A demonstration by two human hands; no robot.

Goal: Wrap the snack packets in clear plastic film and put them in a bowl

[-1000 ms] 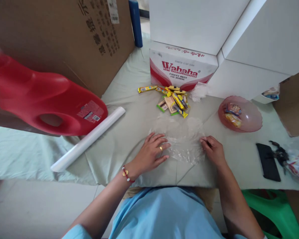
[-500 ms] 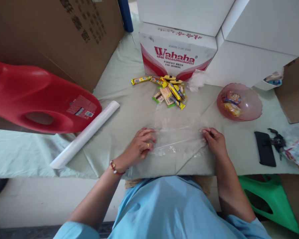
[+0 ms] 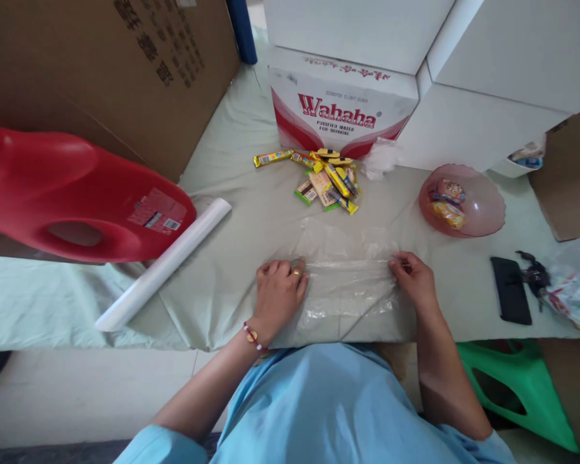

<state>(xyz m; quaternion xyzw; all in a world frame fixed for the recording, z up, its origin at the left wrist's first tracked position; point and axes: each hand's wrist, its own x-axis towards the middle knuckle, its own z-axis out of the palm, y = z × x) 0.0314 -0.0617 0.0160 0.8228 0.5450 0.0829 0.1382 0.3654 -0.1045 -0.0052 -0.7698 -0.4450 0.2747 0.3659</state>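
A clear, thin plastic bag (image 3: 345, 290) lies flat and wrinkled on the cloth-covered table in front of me, with a fold line across it. At its left edge my left hand (image 3: 280, 290) rests palm down, fingers lightly bent and lying on the table, index finger and thumb touching the plastic. What lies under that palm is hidden. My right hand (image 3: 414, 277) pinches the bag's right edge between thumb and fingers. Beyond the bag is a loose pile of small wrapped snacks (image 3: 338, 180), mostly yellow with some green.
A pink bowl (image 3: 486, 206) holding wrapped snacks stands at right, near a black phone (image 3: 511, 290) and keys (image 3: 536, 276). On the left lie a white roll (image 3: 167, 261) and a large red jug (image 3: 101, 174). A Wahaha carton (image 3: 343, 96) stands behind the snacks.
My left hand has turned palm down and shifted slightly right and nearer me, its fingers closer together. My right hand keeps its pinch. The plastic's fold line shows more plainly.
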